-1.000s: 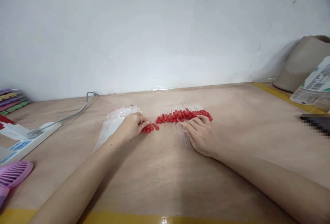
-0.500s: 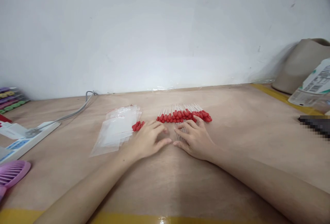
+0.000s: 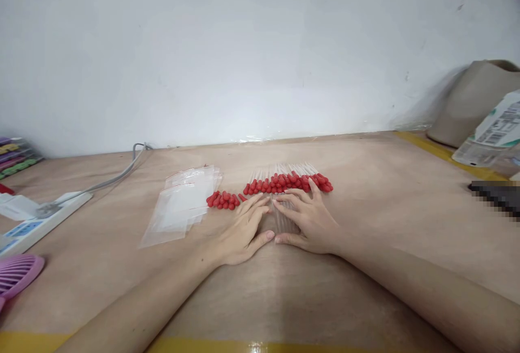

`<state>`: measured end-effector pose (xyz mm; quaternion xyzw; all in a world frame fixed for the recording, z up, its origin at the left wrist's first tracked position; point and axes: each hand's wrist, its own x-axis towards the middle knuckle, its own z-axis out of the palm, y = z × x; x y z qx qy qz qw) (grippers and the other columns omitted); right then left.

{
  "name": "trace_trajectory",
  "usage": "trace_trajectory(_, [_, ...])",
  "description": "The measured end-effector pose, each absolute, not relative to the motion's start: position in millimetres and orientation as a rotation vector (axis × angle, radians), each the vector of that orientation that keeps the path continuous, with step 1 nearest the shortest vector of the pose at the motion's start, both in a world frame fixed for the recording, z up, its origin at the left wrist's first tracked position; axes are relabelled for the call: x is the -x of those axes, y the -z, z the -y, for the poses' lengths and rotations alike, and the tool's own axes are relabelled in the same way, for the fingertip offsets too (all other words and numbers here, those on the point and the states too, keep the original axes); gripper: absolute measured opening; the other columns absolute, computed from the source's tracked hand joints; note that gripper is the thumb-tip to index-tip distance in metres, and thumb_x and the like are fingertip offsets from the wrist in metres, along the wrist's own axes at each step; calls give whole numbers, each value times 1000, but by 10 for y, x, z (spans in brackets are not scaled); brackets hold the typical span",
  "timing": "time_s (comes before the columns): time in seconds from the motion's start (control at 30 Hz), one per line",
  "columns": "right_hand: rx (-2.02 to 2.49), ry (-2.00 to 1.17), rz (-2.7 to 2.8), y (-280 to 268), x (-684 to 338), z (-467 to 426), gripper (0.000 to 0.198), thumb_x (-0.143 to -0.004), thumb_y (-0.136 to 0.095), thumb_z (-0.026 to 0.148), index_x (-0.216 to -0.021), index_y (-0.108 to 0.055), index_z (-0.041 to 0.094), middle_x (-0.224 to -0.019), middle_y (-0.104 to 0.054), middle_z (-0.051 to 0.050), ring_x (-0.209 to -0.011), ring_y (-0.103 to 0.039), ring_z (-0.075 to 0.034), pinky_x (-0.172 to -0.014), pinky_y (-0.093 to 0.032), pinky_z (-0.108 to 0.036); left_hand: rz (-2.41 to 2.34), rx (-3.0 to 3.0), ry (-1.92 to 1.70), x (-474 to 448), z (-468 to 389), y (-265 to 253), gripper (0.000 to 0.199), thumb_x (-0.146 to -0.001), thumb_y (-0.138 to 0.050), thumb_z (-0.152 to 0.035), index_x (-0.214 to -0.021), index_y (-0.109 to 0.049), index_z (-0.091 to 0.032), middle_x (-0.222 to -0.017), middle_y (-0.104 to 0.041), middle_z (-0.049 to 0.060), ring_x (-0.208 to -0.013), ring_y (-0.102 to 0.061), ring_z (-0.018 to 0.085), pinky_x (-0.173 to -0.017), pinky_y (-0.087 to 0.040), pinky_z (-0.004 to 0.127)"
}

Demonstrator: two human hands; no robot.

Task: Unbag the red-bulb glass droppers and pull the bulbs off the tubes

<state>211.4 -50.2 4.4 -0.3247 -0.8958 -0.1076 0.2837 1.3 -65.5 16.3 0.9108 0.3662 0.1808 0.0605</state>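
Observation:
A row of droppers [image 3: 280, 181], with red rubber bulbs and thin pale stems, lies across the middle of the table. Another smaller cluster of red bulbs [image 3: 222, 200] sits to the left, beside the stack of clear zip bags [image 3: 176, 209]. My left hand [image 3: 247, 228] rests open near the bulbs, thumb and fingers apart. My right hand [image 3: 306, 217] is open as well, its fingers spread around clear thin stems [image 3: 284, 220] below the row. Both thumb tips nearly meet over the tabletop. Part of the stems is hidden under the right hand.
At left are a white power strip [image 3: 44, 220] with a grey cable [image 3: 117, 173] and a pink slatted object [image 3: 20, 274]. To the right stand a beige container [image 3: 467, 106], a labelled clear bottle [image 3: 491, 136] and a dark pixelated object [image 3: 495, 198]. A wall closes off the back.
My left hand has drawn slightly down and right, uncovering more of the left red bulbs. My right hand's fingers have stretched out wider over the clear stems.

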Motion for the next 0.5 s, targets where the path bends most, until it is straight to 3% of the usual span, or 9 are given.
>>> trace_trajectory(0.1, [842,288,2351,-18,-2188,503,49,-78,-49,55,-111,-56,20,-107,-60,-7,-105,-47,-24,-101,-12,-53,-1210,-2769,-655,-12,626,-185,36,-87,-43,-34,-119,-39,-20,-135,-36,9,-128,-24,25,-105,-24,47])
trace_trajectory(0.27, [859,280,2166,50,-2306,444,24,-81,-54,39,-95,-63,23,-90,-65,-3,-88,-53,-18,-99,-15,-50,-1429,-2750,-837,-61,343,-297,20,-85,-47,-29,-101,-52,-19,-105,-55,5,-100,-48,20,-89,-39,36])
trace_trajectory(0.5, [908,227,2019,93,-2303,404,13,-81,-55,30,-79,-66,25,-79,-64,0,-80,-52,-15,-97,-21,-45,-1652,-2788,-786,-317,-170,-368,31,-81,-48,-47,-79,-56,-17,-86,-54,6,-90,-48,23,-82,-38,39])
